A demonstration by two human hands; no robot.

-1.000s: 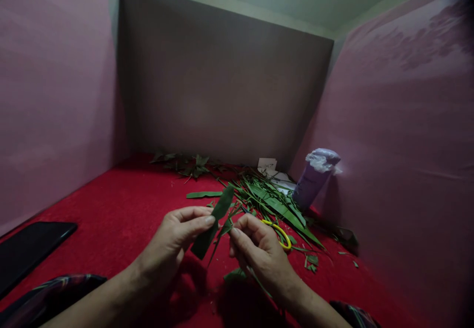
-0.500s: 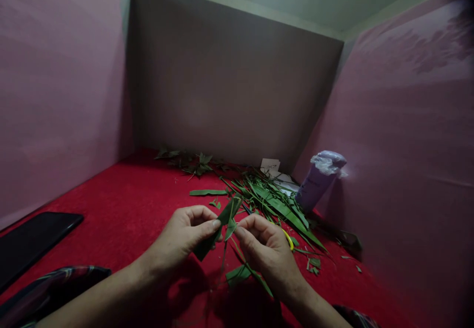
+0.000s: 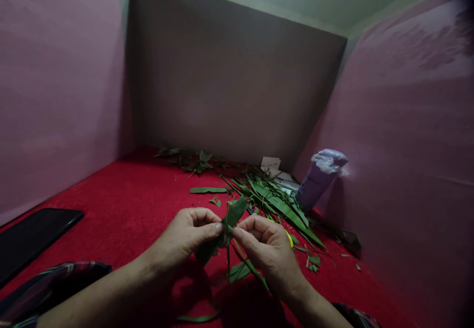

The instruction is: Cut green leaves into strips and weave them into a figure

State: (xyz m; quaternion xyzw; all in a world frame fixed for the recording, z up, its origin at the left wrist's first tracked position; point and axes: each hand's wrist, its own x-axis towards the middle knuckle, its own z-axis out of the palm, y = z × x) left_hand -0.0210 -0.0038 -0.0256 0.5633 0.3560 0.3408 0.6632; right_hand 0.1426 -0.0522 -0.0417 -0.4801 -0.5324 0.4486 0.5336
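Both hands meet over a red cloth surface (image 3: 122, 204). My left hand (image 3: 185, 239) pinches a long green leaf (image 3: 222, 229) between thumb and forefinger. My right hand (image 3: 264, 251) is closed in a pinch on the same leaf and on thin green strips (image 3: 240, 268) that hang below it. The fingertips of the two hands nearly touch at the leaf's middle. Behind my right hand a yellow scissors handle (image 3: 289, 238) shows partly.
A pile of green leaves (image 3: 274, 199) lies ahead, with wilted leaves (image 3: 188, 159) by the back wall. A purple tube (image 3: 318, 180) leans at the right wall. A black phone (image 3: 33, 239) lies at the left. Paper scraps (image 3: 272, 165) sit at the back. Cardboard walls enclose three sides.
My hands have come closer together, the right moving left to grip the leaf at its middle. The leaf has tilted lower. A loose strip now lies near the bottom edge.
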